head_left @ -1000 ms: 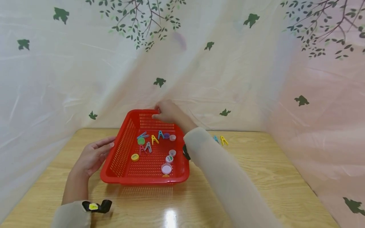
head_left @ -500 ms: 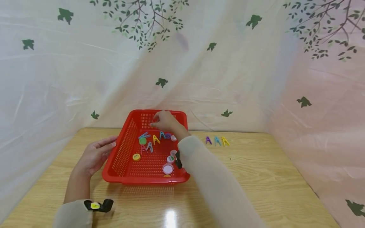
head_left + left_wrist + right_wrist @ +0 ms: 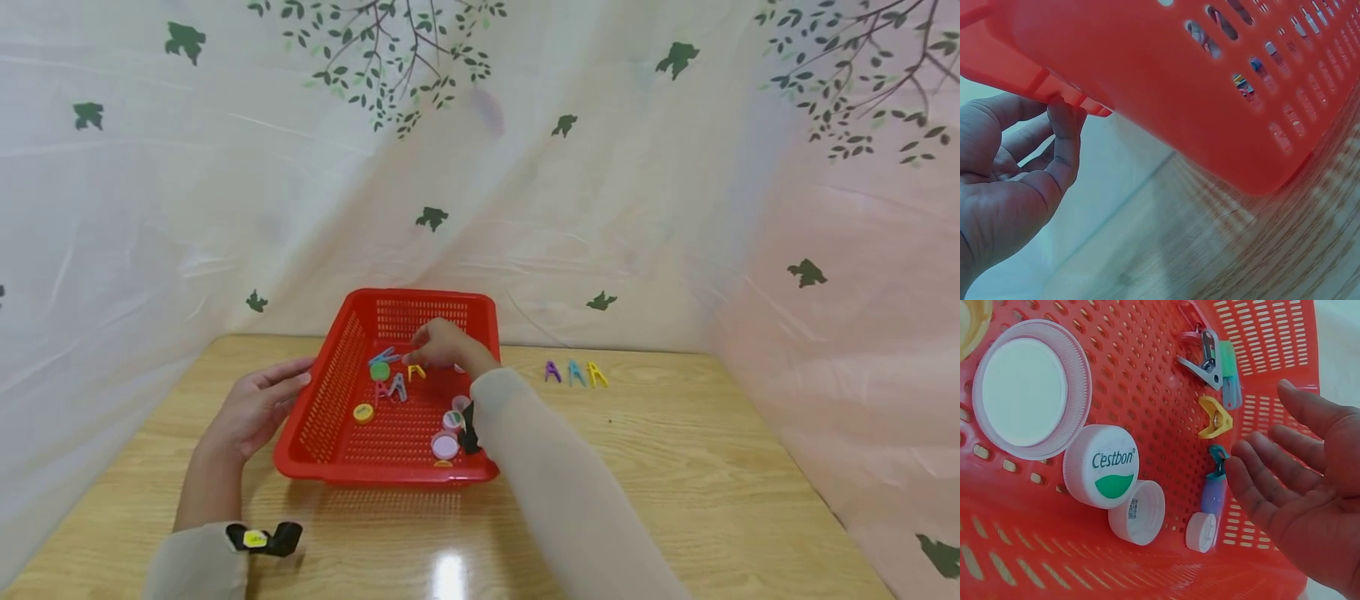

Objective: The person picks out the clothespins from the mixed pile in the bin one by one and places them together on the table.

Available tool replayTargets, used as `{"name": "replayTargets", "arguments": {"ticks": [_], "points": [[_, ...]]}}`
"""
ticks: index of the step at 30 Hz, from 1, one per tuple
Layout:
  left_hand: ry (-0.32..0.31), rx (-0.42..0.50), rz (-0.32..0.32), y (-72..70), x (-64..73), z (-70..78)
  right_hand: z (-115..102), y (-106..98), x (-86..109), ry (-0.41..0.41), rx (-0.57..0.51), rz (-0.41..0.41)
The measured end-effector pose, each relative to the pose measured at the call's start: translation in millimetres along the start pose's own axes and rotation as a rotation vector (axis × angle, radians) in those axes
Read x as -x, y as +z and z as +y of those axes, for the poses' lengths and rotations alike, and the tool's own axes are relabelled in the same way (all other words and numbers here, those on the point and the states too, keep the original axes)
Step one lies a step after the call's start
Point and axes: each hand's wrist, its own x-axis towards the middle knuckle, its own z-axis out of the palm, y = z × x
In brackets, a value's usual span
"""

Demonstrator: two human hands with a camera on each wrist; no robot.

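While the left hand (image 3: 255,408) pinches the rim of the red basket (image 3: 386,475) between thumb and fingers, the right hand (image 3: 447,344) reaches inside with thumb and fingers apart, holding nothing. The basket sits on the wooden table (image 3: 675,467), left of a row of three clothespins (image 3: 576,369). Below the reaching fingers lie a yellow clothespin (image 3: 1216,419) and, nearest the fingertips in the right wrist view, a teal clothespin (image 3: 1217,461); which one is wanted cannot be told.

For a clean pick-up, it would be best to come straight down over one clothespin and bring thumb and forefinger together across its sides, letting the other fingers fold out of the way. The teal one calls for more care, since a purple cap (image 3: 1213,497) lies just beside it and could be dragged along. The lift should probably go high enough to clear the basket's wall. Keeping the forearm raised would spare the white Cestbon cap (image 3: 1102,465) a nudge from the wrist camera (image 3: 470,429). Light, steady pressure from the left hand should keep the basket from sliding.
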Motion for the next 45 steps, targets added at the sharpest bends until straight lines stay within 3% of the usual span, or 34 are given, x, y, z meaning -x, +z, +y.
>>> {"name": "replayTargets", "arguments": {"ticks": [13,31,45], "points": [[0.005,-0.017,0.001,0.1,-4.7,0.9,10.2,-3.3,-4.2,0.050,0.026,-0.092],[0.046,-0.035,-0.001,-0.1,-3.2,-0.2,14.9,1.8,-4.0,0.005,0.038,-0.256],[0.023,-0.046,0.014,-1.1,-2.2,-0.9,14.3,4.4,-8.7,0.007,0.108,-0.249]]}}
